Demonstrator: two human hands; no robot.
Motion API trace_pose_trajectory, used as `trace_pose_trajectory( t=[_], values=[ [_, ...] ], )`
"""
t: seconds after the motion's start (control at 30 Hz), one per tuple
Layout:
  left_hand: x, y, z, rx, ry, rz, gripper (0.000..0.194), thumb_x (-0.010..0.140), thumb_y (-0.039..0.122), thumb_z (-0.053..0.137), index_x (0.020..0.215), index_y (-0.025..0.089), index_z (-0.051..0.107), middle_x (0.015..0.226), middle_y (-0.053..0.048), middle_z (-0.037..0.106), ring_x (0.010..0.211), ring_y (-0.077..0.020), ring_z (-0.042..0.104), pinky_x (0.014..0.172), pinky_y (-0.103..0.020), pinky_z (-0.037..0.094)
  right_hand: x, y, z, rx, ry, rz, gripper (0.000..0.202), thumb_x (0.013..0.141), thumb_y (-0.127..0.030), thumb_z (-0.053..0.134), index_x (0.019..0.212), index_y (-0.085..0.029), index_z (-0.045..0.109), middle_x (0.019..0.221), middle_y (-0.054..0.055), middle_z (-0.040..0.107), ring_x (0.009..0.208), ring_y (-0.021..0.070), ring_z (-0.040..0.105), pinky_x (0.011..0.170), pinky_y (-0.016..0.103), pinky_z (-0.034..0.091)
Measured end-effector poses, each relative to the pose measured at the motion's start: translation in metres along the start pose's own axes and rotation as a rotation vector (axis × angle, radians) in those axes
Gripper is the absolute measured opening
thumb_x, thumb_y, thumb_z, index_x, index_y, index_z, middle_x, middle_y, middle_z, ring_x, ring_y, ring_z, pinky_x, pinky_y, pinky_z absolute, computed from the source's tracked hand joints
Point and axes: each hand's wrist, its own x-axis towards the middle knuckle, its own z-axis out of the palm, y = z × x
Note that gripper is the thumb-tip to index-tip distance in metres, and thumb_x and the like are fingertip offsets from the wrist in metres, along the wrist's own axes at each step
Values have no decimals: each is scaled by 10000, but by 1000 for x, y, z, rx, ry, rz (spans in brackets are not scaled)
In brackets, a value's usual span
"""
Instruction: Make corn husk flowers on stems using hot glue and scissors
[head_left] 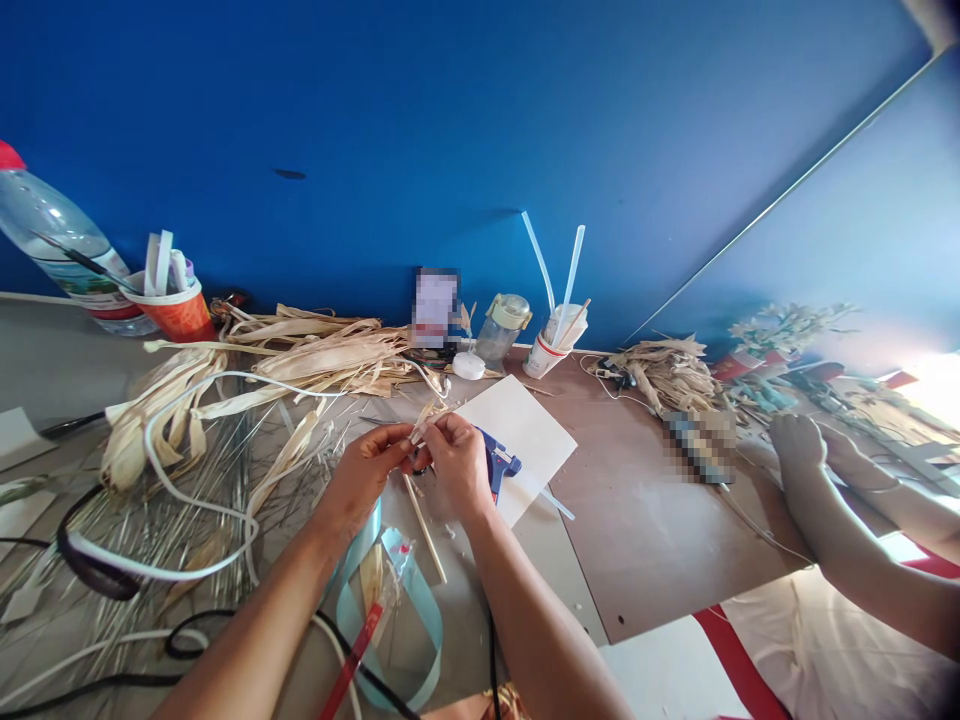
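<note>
My left hand [369, 470] and my right hand [456, 460] meet over the middle of the table, both with fingers pinched on a small pale piece of dried husk [421, 425]. Its lower end is hidden by my fingers. Just right of my right hand, a blue glue gun [501, 464] lies partly on a white sheet [529, 430]. A thin wooden stick [425, 530] rests below my hands. Nearer to me, a light blue ribbon [431, 610] curls on the table beside a red strip [356, 655].
Dried husks [322, 360] and thin wires [217, 500] cover the left side, crossed by a white cable [154, 440]. Along the wall stand a bottle [67, 240], an orange cup [180, 312], a jar [502, 325] and a straw cup [546, 355]. Another person's arms [832, 520] rest at right.
</note>
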Motion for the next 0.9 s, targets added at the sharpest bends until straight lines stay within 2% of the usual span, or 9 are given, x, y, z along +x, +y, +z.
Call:
trace_pose_trajectory(
  t=[0.23, 0.43, 0.6, 0.73, 0.9],
  values=[
    [-1, -1, 1, 33, 56, 39, 182, 701, 318, 718, 797, 163, 702, 672, -5, 641, 652, -142, 569, 654, -262, 433, 0, 1, 1, 71, -20, 18, 146, 764, -288, 569, 652, -202, 531, 430, -52, 569, 408, 141, 561, 496, 245, 436],
    [-4, 8, 5, 188, 195, 44, 120, 692, 284, 664, 750, 183, 692, 703, -7, 670, 667, -160, 586, 671, -276, 452, 1, 3, 3, 150, -60, 49, 108, 724, -269, 598, 665, -192, 551, 494, -34, 615, 454, 138, 580, 538, 251, 456],
    [-6, 12, 8, 312, 305, 107, 108, 703, 266, 635, 770, 200, 688, 775, -23, 690, 735, -188, 614, 704, -297, 470, 3, 8, 5, 190, -100, 48, 103, 702, -260, 643, 697, -175, 584, 511, -32, 617, 479, 126, 575, 523, 230, 419],
    [-5, 6, 8, 288, 270, 128, 82, 708, 248, 623, 753, 203, 675, 752, -13, 680, 728, -184, 609, 708, -299, 472, 4, 11, 5, 208, -52, 52, 161, 734, -311, 631, 670, -173, 578, 492, -36, 585, 450, 114, 526, 509, 234, 404],
    [-4, 1, 6, 129, 87, 104, 83, 741, 269, 633, 750, 187, 641, 675, 9, 636, 662, -151, 572, 655, -270, 452, 5, 11, 2, 172, -39, 29, 200, 743, -326, 614, 625, -176, 553, 499, -40, 551, 459, 107, 489, 492, 230, 385]
  ],
)
